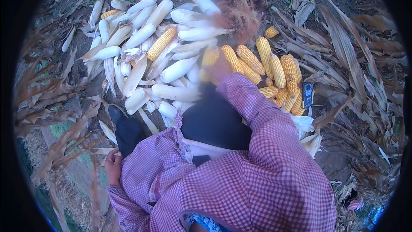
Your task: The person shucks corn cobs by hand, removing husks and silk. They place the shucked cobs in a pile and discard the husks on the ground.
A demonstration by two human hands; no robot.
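My right hand [219,68] reaches over the middle of the heap, blurred, with its fingers at a husked yellow corn cob [210,57]; whether it grips the cob cannot be told. Beside it, to the right, lie several other bare yellow cobs [250,59]. Many ears of corn in pale husks [180,69] are heaped to the left, with one bare cob [162,43] on top of them. Down at the left, my left hand [113,164] rests low beside my dark-covered leg, fingers curled; its palm is hidden.
A mound of reddish-brown corn silk [239,6] lies at the top. A small dark printed packet or device [307,95] lies against the cobs at the right. Dry corn leaves [347,54] cover the ground on both sides. My dark shoe [117,114] touches the heap's lower left.
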